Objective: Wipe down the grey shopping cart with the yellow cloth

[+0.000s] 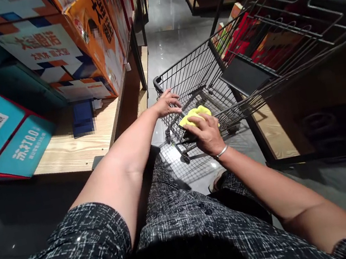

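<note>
My right hand (pixel 208 134), with a bracelet at the wrist, presses its fingers over a crumpled yellow cloth (pixel 202 110). The cloth lies against the near end of a black wire shopping cart (pixel 183 74). Part of it is hidden under the fingers. Just left of and beyond the cloth, my left hand (pixel 167 103) reaches over the cart's end with its fingers apart and slightly bent. Nothing shows in that hand; whether it touches the wire cannot be told.
On the left, a wooden shelf (pixel 73 153) bears teal boxes (pixel 5 127), orange-and-white cartons (pixel 54 47) and a dark blue item (pixel 83 118). Another wooden shelf (pixel 271 130) stands right of the cart. A shiny grey aisle floor (pixel 167 19) runs ahead.
</note>
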Motion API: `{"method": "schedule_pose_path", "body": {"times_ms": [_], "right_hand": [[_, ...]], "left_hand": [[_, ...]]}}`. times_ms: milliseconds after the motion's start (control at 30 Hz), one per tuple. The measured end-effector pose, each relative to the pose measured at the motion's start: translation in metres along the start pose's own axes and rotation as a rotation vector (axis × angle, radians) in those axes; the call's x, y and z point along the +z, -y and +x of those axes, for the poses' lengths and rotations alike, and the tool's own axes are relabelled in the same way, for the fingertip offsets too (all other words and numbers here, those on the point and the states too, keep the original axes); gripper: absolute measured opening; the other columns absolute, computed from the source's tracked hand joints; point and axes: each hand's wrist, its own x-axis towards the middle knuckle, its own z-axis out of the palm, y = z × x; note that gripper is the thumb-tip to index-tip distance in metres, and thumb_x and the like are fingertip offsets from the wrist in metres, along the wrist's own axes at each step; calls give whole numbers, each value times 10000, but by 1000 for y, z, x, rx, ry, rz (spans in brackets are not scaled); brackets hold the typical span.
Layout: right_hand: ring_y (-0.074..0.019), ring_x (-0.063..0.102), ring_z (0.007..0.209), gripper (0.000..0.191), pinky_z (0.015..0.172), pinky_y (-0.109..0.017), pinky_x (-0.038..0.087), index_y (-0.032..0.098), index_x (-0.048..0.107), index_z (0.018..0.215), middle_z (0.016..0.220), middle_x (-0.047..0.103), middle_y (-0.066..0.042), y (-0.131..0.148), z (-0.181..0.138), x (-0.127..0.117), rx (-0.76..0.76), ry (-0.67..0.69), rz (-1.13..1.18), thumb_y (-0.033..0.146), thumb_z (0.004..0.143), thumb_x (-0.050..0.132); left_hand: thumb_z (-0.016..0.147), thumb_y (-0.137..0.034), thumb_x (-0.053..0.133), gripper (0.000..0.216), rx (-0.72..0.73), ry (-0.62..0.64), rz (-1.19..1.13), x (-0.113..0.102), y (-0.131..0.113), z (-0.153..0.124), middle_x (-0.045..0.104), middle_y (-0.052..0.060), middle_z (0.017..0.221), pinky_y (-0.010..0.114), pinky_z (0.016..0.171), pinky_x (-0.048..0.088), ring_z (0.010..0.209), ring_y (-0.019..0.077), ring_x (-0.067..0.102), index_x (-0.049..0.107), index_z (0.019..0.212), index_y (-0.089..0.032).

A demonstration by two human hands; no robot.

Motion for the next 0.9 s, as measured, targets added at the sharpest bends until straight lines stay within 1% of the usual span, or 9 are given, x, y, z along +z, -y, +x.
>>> {"method": "schedule_pose_path", "body": {"times_ms": [133, 200, 267, 433, 533, 600, 667, 800, 900], "right_hand": [[-284, 445, 1292, 412, 1030, -495, 404, 341, 692, 1251, 1333, 648, -37, -4, 11, 1, -112, 135, 45, 132, 924, 553], [-257, 467, 1296, 384, 1042, -499, 431, 344, 711, 1208, 1315, 660, -17, -25, 9, -6, -193, 183, 94, 138, 942, 527], [-225, 504, 1283, 356, 1055, -505, 459, 345, 731, 1147, 1276, 677, -3, -58, 1, -16, -206, 208, 133, 156, 970, 485], [-230, 559, 1227, 302, 1067, -460, 449, 245, 773, 906, 1121, 714, -97, -157, -14, -44, 28, 90, 106, 285, 984, 484], [-244, 582, 1159, 239, 1048, -448, 420, 199, 747, 793, 1057, 722, -133, -188, -13, -54, 122, 13, 45, 253, 908, 545], [-251, 595, 1107, 173, 1029, -484, 417, 187, 725, 832, 1066, 721, -117, -182, -11, -53, 161, -31, 27, 165, 825, 554], [-261, 586, 1082, 252, 998, -505, 418, 194, 708, 908, 1090, 714, -98, -156, -8, -46, 201, -51, 20, 99, 746, 540], [-318, 480, 1169, 450, 935, -491, 387, 224, 693, 1086, 1223, 668, -96, -69, 1, -26, 199, 39, 28, 66, 686, 561], [-366, 374, 1273, 527, 985, -525, 325, 254, 652, 1253, 1346, 593, -113, -14, 10, -13, 131, 124, 54, 148, 736, 653]], "left_hand": [[762, -429, 830, 296, -2, 21, 14, -6, -1, -3, 543, 73, 1488, 560, 1267, 76, 1575, 337, 88, 803, 989, -242], [759, -448, 824, 324, -13, 47, 12, -9, -3, -5, 522, 60, 1514, 578, 1263, 69, 1577, 353, 61, 800, 1014, -250], [783, -466, 793, 341, -32, 69, 12, -11, -7, -5, 500, 46, 1536, 583, 1264, 58, 1578, 364, 29, 793, 1047, -251], [962, -570, 510, 443, -139, 90, 57, -9, -28, -9, 438, 31, 1585, 579, 1269, 19, 1583, 339, -40, 765, 1137, -253], [881, -632, 615, 484, -189, 53, 80, -2, -39, -15, 351, 28, 1635, 604, 1261, -1, 1577, 354, -91, 744, 1183, -277], [824, -635, 691, 516, -212, 7, 86, 6, -45, -22, 284, 29, 1663, 661, 1236, 11, 1574, 366, -104, 724, 1218, -304], [849, -617, 680, 481, -228, -44, 83, 14, -49, -30, 249, 30, 1675, 706, 1210, 43, 1576, 366, -89, 716, 1228, -323], [958, -537, 574, 364, -236, -156, 89, 28, -53, -42, 304, 33, 1655, 697, 1196, 138, 1584, 342, 4, 726, 1214, -328], [1007, -474, 493, 354, -218, -206, 125, 33, -50, -47, 385, 28, 1618, 633, 1213, 196, 1584, 306, 80, 709, 1241, -319]]}}
